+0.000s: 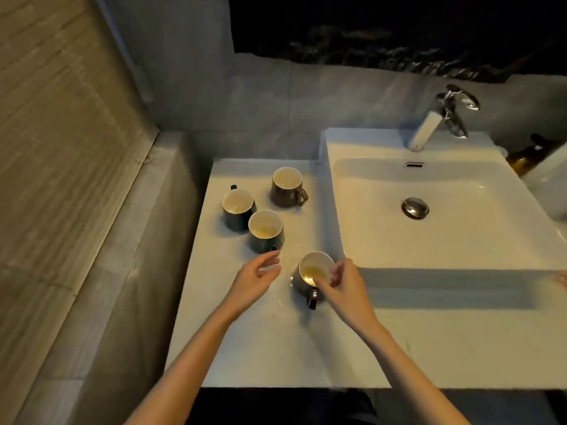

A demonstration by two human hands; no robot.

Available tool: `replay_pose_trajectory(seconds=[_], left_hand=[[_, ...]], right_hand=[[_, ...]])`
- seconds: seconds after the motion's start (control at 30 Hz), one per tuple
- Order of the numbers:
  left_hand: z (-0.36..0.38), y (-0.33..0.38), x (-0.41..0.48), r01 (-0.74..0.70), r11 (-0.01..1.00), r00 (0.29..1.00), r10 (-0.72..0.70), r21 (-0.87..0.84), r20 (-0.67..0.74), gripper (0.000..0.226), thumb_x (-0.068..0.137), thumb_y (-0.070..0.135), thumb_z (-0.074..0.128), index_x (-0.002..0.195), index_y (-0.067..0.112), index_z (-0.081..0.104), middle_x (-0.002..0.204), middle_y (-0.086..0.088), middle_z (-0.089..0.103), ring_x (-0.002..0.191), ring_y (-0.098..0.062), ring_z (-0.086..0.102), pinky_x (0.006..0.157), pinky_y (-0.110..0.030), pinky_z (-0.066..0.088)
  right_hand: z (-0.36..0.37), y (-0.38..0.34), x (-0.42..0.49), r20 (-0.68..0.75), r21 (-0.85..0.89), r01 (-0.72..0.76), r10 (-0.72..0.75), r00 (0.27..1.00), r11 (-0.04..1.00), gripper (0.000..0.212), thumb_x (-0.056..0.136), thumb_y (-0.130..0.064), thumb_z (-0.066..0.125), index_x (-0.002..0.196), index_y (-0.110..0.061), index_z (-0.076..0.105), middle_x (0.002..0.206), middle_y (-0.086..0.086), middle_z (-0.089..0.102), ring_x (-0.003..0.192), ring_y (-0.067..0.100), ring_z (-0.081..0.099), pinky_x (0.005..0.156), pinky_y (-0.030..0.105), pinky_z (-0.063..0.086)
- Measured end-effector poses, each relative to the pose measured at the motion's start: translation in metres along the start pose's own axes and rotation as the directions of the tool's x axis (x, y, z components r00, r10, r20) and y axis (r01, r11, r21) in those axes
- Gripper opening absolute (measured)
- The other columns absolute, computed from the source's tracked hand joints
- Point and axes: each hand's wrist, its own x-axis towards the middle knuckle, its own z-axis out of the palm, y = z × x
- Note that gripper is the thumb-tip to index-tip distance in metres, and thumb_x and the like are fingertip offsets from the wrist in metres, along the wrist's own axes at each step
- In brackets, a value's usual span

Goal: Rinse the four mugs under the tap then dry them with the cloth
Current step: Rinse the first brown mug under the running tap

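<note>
Four dark mugs with pale insides stand on the white counter [260, 338] left of the sink [460, 234]. The nearest mug [302, 285] holds a yellowish residue; my right hand [346, 286] pinches its rim, thumb inside, fingers outside. My left hand [257, 277] hovers with relaxed fingers just left of it, holding nothing. A second stained mug [265, 230] stands behind my left hand, a third mug [237, 207] is further left, and a brown mug [287, 187] is at the back. The chrome tap [435, 121] is not running. No cloth is in view.
A round chrome drain plug [414, 207] sits in the basin. An amber bottle [526, 157] stands at the far right by the wall. Grey tiled walls close in the counter at the back and left. A dark mirror hangs above.
</note>
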Motion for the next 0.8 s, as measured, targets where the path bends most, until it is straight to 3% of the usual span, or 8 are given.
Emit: replay_pose_trajectory(seconds=[0.1, 0.23, 0.33, 0.4, 0.47, 0.53, 0.63, 0.8], left_hand=[[0.012, 0.003, 0.016, 0.037, 0.997, 0.990, -0.046, 0.064, 0.136, 0.041, 0.096, 0.029, 0.053, 0.136, 0.032, 0.046, 0.138, 0.003, 0.052, 0.115, -0.009, 0.054, 0.094, -0.025, 0.044], [0.028, 0.007, 0.034, 0.026, 0.996, 0.966, -0.047, 0.084, 0.256, 0.044, 0.099, 0.031, 0.046, 0.143, 0.029, 0.039, 0.148, 0.004, 0.039, 0.133, -0.014, 0.039, 0.102, -0.026, 0.037], [0.034, 0.006, 0.044, 0.027, 0.999, 0.954, -0.037, 0.041, 0.297, 0.042, 0.100, 0.030, 0.043, 0.142, 0.026, 0.041, 0.148, 0.006, 0.039, 0.137, -0.010, 0.034, 0.108, -0.026, 0.033], [0.037, 0.002, 0.045, 0.033, 0.999, 0.955, -0.039, 0.028, 0.295, 0.041, 0.100, 0.028, 0.045, 0.141, 0.024, 0.044, 0.147, 0.006, 0.041, 0.135, -0.010, 0.036, 0.108, -0.025, 0.034], [0.037, -0.004, 0.042, 0.045, 0.999, 0.962, -0.046, 0.010, 0.270, 0.041, 0.099, 0.027, 0.048, 0.140, 0.024, 0.044, 0.145, 0.007, 0.043, 0.134, -0.011, 0.039, 0.109, -0.031, 0.037], [0.036, -0.009, 0.035, 0.071, 0.997, 0.971, -0.060, -0.040, 0.230, 0.040, 0.098, 0.028, 0.050, 0.138, 0.026, 0.046, 0.140, 0.009, 0.047, 0.130, -0.012, 0.043, 0.107, -0.037, 0.040], [0.033, -0.010, 0.024, 0.136, 0.981, 0.975, -0.108, -0.138, 0.193, 0.039, 0.098, 0.027, 0.048, 0.138, 0.029, 0.046, 0.136, 0.010, 0.049, 0.126, -0.012, 0.046, 0.101, -0.033, 0.045], [0.026, 0.006, -0.001, 0.244, 0.933, 0.967, -0.213, -0.266, 0.142, 0.026, 0.098, 0.038, 0.045, 0.124, 0.042, 0.049, 0.129, 0.006, 0.050, 0.117, -0.018, 0.051, 0.080, -0.026, 0.052]], right_hand=[[0.014, 0.007, -0.009, 0.018, -0.021, -0.163, 0.164, 0.986, 0.986, 0.044, 0.080, -0.033, 0.076, 0.098, -0.015, 0.040, 0.085, -0.006, 0.058, 0.074, 0.006, 0.058, 0.054, 0.015, 0.041], [0.035, 0.019, -0.013, -0.014, 0.057, -0.203, 0.204, 0.979, 0.978, 0.041, 0.083, -0.021, 0.074, 0.100, -0.011, 0.038, 0.084, -0.001, 0.061, 0.076, 0.014, 0.063, 0.056, 0.015, 0.047], [0.035, 0.023, -0.011, 0.009, 0.060, -0.196, 0.196, 0.981, 0.979, 0.034, 0.087, -0.014, 0.068, 0.101, -0.010, 0.038, 0.087, 0.001, 0.062, 0.075, 0.009, 0.061, 0.057, 0.011, 0.046], [0.028, 0.030, -0.006, 0.060, 0.018, -0.182, 0.180, 0.982, 0.983, 0.029, 0.088, -0.016, 0.068, 0.098, -0.012, 0.041, 0.094, 0.007, 0.064, 0.081, 0.012, 0.062, 0.062, 0.014, 0.047], [0.017, 0.034, 0.001, 0.133, -0.035, -0.184, 0.187, 0.973, 0.982, 0.023, 0.087, -0.018, 0.068, 0.096, -0.011, 0.047, 0.098, 0.011, 0.067, 0.089, 0.020, 0.064, 0.074, 0.028, 0.050], [0.007, 0.035, 0.009, 0.217, -0.110, -0.147, 0.168, 0.962, 0.983, 0.013, 0.090, -0.016, 0.064, 0.093, -0.009, 0.053, 0.099, 0.015, 0.068, 0.094, 0.028, 0.065, 0.083, 0.041, 0.049], [0.001, 0.031, 0.014, 0.312, -0.168, -0.068, 0.118, 0.943, 0.983, 0.008, 0.095, -0.013, 0.055, 0.090, -0.006, 0.056, 0.093, 0.012, 0.068, 0.089, 0.028, 0.063, 0.083, 0.038, 0.048], [-0.002, 0.022, 0.009, 0.356, -0.115, 0.025, 0.018, 0.935, 0.993, 0.013, 0.096, -0.015, 0.053, 0.087, -0.008, 0.058, 0.084, 0.005, 0.064, 0.076, 0.015, 0.056, 0.080, 0.041, 0.051]])
